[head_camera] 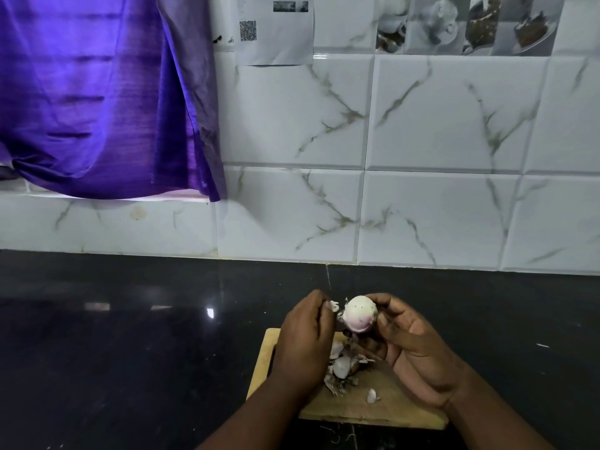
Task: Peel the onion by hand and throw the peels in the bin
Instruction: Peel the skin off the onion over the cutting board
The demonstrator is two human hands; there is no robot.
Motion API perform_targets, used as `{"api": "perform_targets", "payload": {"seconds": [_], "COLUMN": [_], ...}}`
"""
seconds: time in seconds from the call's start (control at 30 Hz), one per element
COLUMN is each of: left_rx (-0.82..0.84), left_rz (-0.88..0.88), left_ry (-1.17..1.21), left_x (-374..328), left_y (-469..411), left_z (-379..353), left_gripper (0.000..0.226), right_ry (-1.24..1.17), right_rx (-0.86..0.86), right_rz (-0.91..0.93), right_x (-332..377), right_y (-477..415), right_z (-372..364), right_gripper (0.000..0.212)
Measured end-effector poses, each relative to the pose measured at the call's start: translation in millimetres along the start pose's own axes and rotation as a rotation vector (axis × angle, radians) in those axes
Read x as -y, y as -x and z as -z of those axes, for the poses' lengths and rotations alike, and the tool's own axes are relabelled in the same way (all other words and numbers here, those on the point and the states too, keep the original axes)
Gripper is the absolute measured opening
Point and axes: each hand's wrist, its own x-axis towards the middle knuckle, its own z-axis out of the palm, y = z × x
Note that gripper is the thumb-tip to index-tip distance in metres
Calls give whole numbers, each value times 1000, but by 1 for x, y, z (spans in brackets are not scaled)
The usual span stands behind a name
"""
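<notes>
Two hands worked above the board (354,409): left hand (303,339) pinched what looked like a peel strip (332,305), tearing it off; right hand (412,349) cupped the onion (359,314) steady, so peels (341,368) dropped onto the board. No bin in view.

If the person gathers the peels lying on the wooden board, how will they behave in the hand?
The peels look thin and curled, so probably light and floppy. They lie in scattered scraps on the board, so small bits may slip out or be left behind.
</notes>
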Motion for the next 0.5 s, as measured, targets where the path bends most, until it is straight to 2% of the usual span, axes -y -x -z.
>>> {"api": "perform_targets", "payload": {"seconds": [0.13,0.27,0.4,0.5], "left_rx": [-11,-92,12,101], "left_rz": [47,-9,-49,-1], "left_ry": [-91,-75,-162,-69], "left_x": [3,-1,-5,-4], "left_y": [0,3,3,3], "left_z": [1,2,-2,-4], "left_gripper": [19,41,53,46], "right_ry": [28,279,489,495], "right_rx": [-32,-119,5,84], "right_rz": [7,53,46,31], "right_x": [1,-6,-12,-9], "right_y": [0,-1,2,2], "right_z": [-1,-2,-7,-4], "right_gripper": [48,24,25,28]}}
